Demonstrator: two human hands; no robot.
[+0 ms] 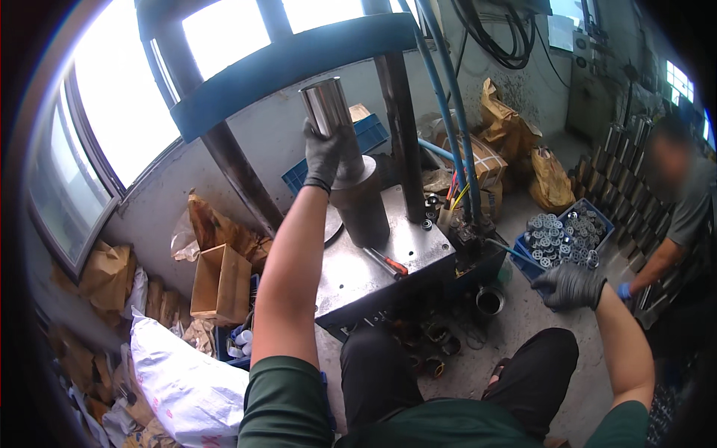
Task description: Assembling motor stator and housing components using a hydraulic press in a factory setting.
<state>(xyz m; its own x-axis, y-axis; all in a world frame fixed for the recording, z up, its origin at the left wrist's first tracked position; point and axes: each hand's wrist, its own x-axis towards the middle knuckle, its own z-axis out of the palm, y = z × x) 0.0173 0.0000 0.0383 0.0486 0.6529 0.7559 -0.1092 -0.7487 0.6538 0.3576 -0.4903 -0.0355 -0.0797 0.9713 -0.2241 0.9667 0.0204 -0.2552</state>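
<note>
My left hand (pixel 324 155), in a grey glove, grips a shiny metal cylinder (pixel 324 103) with its fingers wrapped round the side. The cylinder is upright over the pale round top (pixel 360 171) of a dark cylindrical block (pixel 361 215); the hand partly hides where they meet. That block stands on the metal bed plate (pixel 336 280) of a blue-topped press. My right hand (pixel 570 287), also gloved, is off to the right with its fingers curled, beside a blue crate of grey round wheel-like parts (pixel 549 240). What it holds, if anything, is hidden.
The press has a blue crossbeam (pixel 299 63) and dark posts (pixel 399 134). A red-handled tool (pixel 396 266) lies on the plate. At right, a co-worker (pixel 683 216) reaches beside stacked metal cylinders (pixel 609 187). A wooden box (pixel 221 284) and white sack (pixel 183 381) are at left.
</note>
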